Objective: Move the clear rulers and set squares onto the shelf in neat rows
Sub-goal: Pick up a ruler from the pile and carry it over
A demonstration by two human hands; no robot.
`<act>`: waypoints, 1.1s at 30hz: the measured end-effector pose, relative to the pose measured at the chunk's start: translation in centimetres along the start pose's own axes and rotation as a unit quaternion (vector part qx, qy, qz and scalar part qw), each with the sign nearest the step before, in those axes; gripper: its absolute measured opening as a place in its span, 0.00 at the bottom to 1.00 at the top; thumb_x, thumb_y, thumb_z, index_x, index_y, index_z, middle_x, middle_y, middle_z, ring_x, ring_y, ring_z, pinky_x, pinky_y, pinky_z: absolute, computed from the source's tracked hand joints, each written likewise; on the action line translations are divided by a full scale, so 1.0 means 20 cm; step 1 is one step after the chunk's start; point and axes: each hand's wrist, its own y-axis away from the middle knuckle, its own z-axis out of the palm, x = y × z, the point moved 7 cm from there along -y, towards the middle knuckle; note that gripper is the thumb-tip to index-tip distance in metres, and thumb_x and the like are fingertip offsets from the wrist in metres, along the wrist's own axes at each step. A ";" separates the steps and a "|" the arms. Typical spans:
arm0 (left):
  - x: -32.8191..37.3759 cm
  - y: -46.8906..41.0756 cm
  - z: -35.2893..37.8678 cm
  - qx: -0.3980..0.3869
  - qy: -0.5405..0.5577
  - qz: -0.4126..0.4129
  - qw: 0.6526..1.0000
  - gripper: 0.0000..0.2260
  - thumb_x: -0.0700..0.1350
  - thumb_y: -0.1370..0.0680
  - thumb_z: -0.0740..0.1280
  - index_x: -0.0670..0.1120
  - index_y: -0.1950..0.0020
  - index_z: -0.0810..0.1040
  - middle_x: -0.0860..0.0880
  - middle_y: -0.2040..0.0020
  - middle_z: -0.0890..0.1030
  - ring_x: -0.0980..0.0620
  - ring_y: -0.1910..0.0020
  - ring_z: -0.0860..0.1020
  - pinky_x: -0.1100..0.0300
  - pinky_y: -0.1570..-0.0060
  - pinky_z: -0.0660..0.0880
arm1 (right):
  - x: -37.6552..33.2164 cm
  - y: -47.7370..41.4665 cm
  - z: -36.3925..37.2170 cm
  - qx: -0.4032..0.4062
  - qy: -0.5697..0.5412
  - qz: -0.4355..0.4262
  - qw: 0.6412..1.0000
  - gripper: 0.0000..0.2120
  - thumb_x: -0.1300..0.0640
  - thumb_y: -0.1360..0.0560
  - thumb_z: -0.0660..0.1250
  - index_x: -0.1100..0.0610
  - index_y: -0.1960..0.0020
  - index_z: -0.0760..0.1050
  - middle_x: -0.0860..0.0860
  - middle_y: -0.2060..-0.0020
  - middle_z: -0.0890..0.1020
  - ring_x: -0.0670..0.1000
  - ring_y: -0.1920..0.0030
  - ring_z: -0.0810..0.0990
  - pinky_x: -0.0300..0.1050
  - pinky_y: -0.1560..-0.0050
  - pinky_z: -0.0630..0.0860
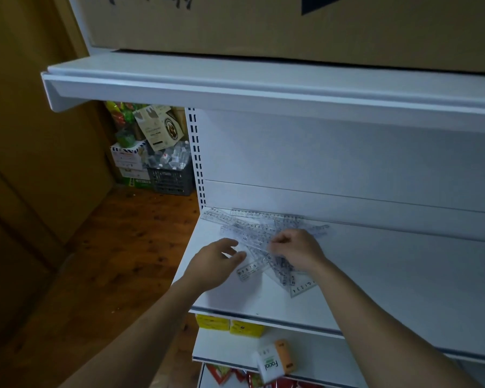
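Observation:
A loose heap of clear rulers [244, 224] and set squares [301, 288] lies on the white shelf [389, 275], spread from its back left corner toward the front. My right hand [297, 249] rests on the heap with fingers curled, pinching a clear ruler near the middle. My left hand [216, 260] hovers just left of the heap with thumb and fingers spread, its fingertips close to a ruler end [249, 270]. Some pieces overlap and their outlines are hard to tell apart.
An upper shelf [235, 88] with a cardboard box [291, 23] overhangs the work area. Lower shelves hold yellow boxes [230, 326] and a facial tissue pack [272, 362]. A crate of bottles [170, 175] and cartons stand on the wooden floor at left.

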 end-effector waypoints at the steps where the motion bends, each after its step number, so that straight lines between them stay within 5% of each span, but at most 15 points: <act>1: 0.00 0.00 -0.01 0.002 0.041 -0.008 0.999 0.21 0.57 0.23 0.65 0.52 0.32 0.71 0.53 0.42 0.79 0.55 0.48 0.77 0.61 0.52 0.73 | 0.00 0.01 -0.02 0.003 -0.042 -0.001 0.999 0.05 0.52 0.30 0.73 0.52 0.58 0.80 0.46 0.63 0.82 0.46 0.61 0.79 0.38 0.62 0.72; 4: -0.02 0.00 -0.03 0.018 0.188 -0.042 0.981 0.26 0.56 0.24 0.68 0.50 0.29 0.67 0.52 0.42 0.78 0.53 0.47 0.78 0.58 0.49 0.74 | -0.01 0.07 -0.05 -0.020 -0.163 -0.004 0.986 0.04 0.56 0.29 0.74 0.55 0.55 0.82 0.46 0.66 0.83 0.40 0.67 0.79 0.32 0.68 0.72; 8: -0.05 0.03 -0.07 0.046 0.412 -0.078 0.907 0.29 0.49 0.24 0.70 0.47 0.26 0.62 0.48 0.42 0.77 0.50 0.46 0.80 0.54 0.42 0.75 | -0.02 0.13 -0.07 -0.038 -0.198 -0.021 0.979 0.05 0.58 0.30 0.74 0.56 0.54 0.82 0.50 0.62 0.85 0.41 0.64 0.81 0.29 0.66 0.73; 13: -0.05 0.08 -0.13 0.077 0.470 -0.048 0.878 0.08 0.41 0.24 0.70 0.45 0.46 0.80 0.44 0.50 0.84 0.46 0.50 0.83 0.59 0.52 0.78 | -0.02 0.17 -0.06 -0.034 -0.212 -0.021 0.976 0.04 0.59 0.29 0.73 0.55 0.54 0.82 0.49 0.62 0.85 0.41 0.63 0.81 0.32 0.64 0.74; 18: -0.11 0.11 -0.16 0.104 0.537 -0.067 0.834 0.07 0.41 0.23 0.68 0.43 0.45 0.79 0.46 0.53 0.85 0.51 0.53 0.84 0.62 0.55 0.78 | 0.08 0.26 -0.10 0.036 -0.354 0.017 0.935 0.03 0.60 0.26 0.69 0.59 0.53 0.80 0.52 0.63 0.84 0.48 0.62 0.82 0.38 0.63 0.75; 33: 0.22 0.22 0.22 -0.014 0.491 -0.019 0.871 0.05 0.41 0.22 0.67 0.43 0.48 0.80 0.45 0.54 0.85 0.49 0.55 0.84 0.58 0.53 0.80 | 0.48 0.70 -0.38 0.241 -0.425 0.071 0.870 0.06 0.58 0.24 0.68 0.58 0.49 0.80 0.53 0.63 0.84 0.46 0.65 0.80 0.38 0.64 0.75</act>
